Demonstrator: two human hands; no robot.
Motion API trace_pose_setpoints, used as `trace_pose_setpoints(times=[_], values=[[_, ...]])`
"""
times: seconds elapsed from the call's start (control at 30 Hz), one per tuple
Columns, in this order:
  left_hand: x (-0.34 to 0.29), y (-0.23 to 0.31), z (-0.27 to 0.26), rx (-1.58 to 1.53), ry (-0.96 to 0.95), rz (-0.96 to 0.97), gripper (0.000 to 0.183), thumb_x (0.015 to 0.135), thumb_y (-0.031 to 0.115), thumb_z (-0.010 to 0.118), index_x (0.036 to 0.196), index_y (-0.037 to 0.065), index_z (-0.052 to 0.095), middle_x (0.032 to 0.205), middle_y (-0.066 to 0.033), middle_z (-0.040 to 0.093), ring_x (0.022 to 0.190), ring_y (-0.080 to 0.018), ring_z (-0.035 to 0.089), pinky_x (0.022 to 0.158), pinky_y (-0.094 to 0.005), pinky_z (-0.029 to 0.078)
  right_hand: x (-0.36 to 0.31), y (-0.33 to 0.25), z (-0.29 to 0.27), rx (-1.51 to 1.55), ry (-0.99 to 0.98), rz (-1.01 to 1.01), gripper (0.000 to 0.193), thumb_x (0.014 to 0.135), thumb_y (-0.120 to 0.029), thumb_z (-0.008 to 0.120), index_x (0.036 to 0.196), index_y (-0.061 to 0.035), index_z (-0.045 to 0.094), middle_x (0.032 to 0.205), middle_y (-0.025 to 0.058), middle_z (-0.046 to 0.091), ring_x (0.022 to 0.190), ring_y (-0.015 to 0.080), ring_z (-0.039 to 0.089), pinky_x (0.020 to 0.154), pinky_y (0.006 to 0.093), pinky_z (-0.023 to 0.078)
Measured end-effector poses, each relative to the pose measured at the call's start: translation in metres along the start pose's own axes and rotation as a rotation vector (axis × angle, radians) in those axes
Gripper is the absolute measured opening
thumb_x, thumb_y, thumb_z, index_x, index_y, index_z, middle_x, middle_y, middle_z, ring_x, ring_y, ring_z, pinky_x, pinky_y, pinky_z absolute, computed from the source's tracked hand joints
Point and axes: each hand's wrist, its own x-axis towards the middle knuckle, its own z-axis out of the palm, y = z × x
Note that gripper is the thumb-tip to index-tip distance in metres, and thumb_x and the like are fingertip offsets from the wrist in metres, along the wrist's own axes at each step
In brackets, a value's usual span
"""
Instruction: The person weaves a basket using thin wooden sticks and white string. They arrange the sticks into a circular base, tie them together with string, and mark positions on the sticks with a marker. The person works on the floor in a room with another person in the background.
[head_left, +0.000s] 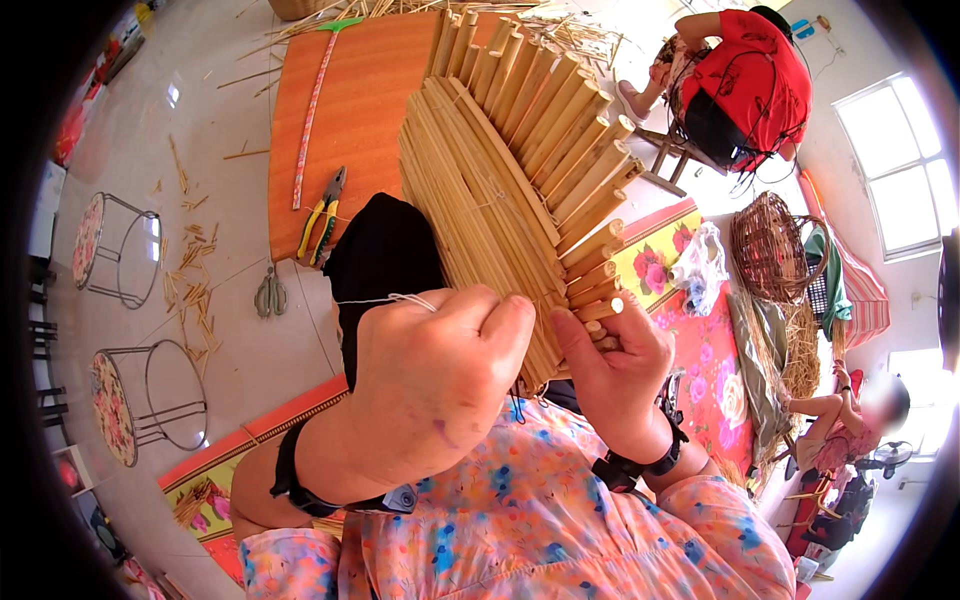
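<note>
In front of my chest a panel of straw-coloured reed stalks (480, 200) stands at a slant, its slats packed side by side. A row of short thick stalks (575, 150) juts from its right edge. My right hand (628, 365) grips the panel's lower right corner, thumb on the slats and fingers around the short stalk ends. Closed at the panel's lower left edge is my left hand (440, 380), with a thin white string (370, 301) looped over its fingers and trailing left. Its fingertips are hidden. Black cloth (388, 250) lies under the string, beside the panel.
Pliers (325, 215) and a long pink-handled stick (316, 110) lie on an orange board (375, 70). Scissors (270, 293) and reed scraps (195, 290) are on the floor, near two stools (115, 405). To the right stand a wicker basket (768, 245) and two seated people.
</note>
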Motion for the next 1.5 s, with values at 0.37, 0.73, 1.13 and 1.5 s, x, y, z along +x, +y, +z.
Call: trace_pose_setpoints(times=[0.37,0.73,1.13,1.5], values=[[0.005,0.001,0.021,-0.023,0.035,-0.058,0.012,0.074,0.007,0.060,0.079,0.007,0.049,0.062,-0.0063,0.053,0.054,-0.0217,0.059,0.044,-0.0306,0.044,0.003,-0.010,0.004,-0.093,0.036,0.004,0.012,0.081,-0.001,0.073,0.079,0.0008,0.061,0.064,-0.0036,0.057,0.058,-0.0019,0.045,0.048,0.0170,0.037],[-0.001,-0.006,0.002,-0.241,0.003,-0.193,0.017,0.078,-0.002,0.066,0.091,0.004,0.057,0.068,-0.0135,0.061,0.060,-0.0300,0.063,0.049,-0.0351,0.047,0.005,0.001,0.003,-0.071,0.030,0.009,0.014,0.080,-0.001,0.074,0.080,0.0003,0.059,0.061,-0.0027,0.058,0.055,-0.0017,0.047,0.046,0.0167,0.036],[-0.029,-0.034,-0.033,-0.162,0.194,-0.386,0.024,0.082,0.000,0.062,0.105,0.003,0.060,0.111,-0.0141,0.059,0.078,-0.0284,0.062,0.060,-0.0343,0.051,0.008,0.002,-0.001,0.077,0.053,0.103,0.011,0.082,0.002,0.070,0.080,0.0008,0.059,0.066,-0.0053,0.056,0.059,-0.0015,0.047,0.049,0.0158,0.038],[-0.024,-0.039,-0.011,-0.357,0.069,-0.271,0.023,0.080,-0.002,0.065,0.103,0.002,0.060,0.102,-0.0149,0.063,0.074,-0.0276,0.065,0.060,-0.0331,0.053,0.005,0.013,-0.003,0.072,0.062,0.074,0.013,0.082,-0.001,0.072,0.087,0.0015,0.060,0.067,0.0001,0.062,0.059,-0.0004,0.052,0.050,0.0171,0.041]])
